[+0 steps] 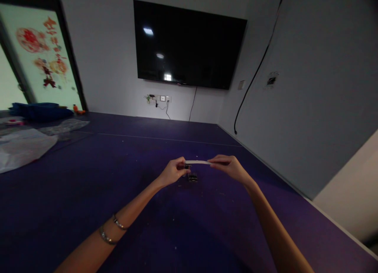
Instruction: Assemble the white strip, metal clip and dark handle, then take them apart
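Observation:
Between my two hands stretches a thin white strip (197,162), slightly bowed and about level. My left hand (174,171) pinches its left end between thumb and fingers. At the other end, my right hand (226,165) grips it with the fingertips. A small dark piece (188,167) shows by my left fingertips; I cannot tell whether it is held or lies behind. Just below the strip is a small dark circuit board (193,178) on the purple surface (177,225).
Clear plastic wrapping (67,126), a white bag (26,147) and a dark blue cloth item (41,111) lie at the left. A black cable (256,70) hangs along the right wall. A television (189,45) is mounted on the far wall above sockets (162,98).

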Available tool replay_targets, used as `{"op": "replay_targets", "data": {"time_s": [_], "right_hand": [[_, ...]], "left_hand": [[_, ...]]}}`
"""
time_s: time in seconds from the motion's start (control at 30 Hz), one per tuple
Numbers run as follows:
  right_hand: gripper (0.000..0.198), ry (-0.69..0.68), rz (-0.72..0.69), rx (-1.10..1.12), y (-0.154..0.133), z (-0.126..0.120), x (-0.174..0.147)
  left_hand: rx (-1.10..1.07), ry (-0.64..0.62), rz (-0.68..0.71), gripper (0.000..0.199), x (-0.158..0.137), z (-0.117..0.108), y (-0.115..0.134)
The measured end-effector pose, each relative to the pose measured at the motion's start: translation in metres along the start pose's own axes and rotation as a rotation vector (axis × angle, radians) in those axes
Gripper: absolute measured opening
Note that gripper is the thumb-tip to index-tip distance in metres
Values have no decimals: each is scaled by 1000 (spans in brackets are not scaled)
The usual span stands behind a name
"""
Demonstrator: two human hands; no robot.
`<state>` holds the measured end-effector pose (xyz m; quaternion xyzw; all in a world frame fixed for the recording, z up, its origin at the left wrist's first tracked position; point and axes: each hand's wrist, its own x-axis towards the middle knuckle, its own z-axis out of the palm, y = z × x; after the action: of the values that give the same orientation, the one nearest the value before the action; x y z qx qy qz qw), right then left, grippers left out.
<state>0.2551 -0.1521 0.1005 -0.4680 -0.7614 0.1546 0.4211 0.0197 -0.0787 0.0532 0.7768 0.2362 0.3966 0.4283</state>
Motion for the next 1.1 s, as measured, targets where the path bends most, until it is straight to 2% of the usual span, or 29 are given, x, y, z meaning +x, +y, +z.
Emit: {"op": "replay_targets", "data": {"time_s": [0.2, 0.4, 0.57, 0.73, 0.93, 1.1], "right_hand": [[23, 52, 31, -31, -1, 0, 0], [24, -19, 1, -6, 1, -2, 0], [24, 29, 17, -22, 4, -3, 0], [25, -38, 4, 17, 3, -3, 0], [25, 3, 64, 44, 6, -3, -1], [26, -73, 87, 96, 8, -5, -2]], "left_hand": [[8, 22, 31, 20, 0, 1, -2], [-7, -7, 5, 17, 0, 0, -1], [-6, 20, 25, 21, 0, 0, 1], [-32, -11, 3, 17, 0, 0, 3], [-26, 21, 34, 21, 1, 1, -1], [-26, -3, 3, 19, 0, 0, 4]]}}
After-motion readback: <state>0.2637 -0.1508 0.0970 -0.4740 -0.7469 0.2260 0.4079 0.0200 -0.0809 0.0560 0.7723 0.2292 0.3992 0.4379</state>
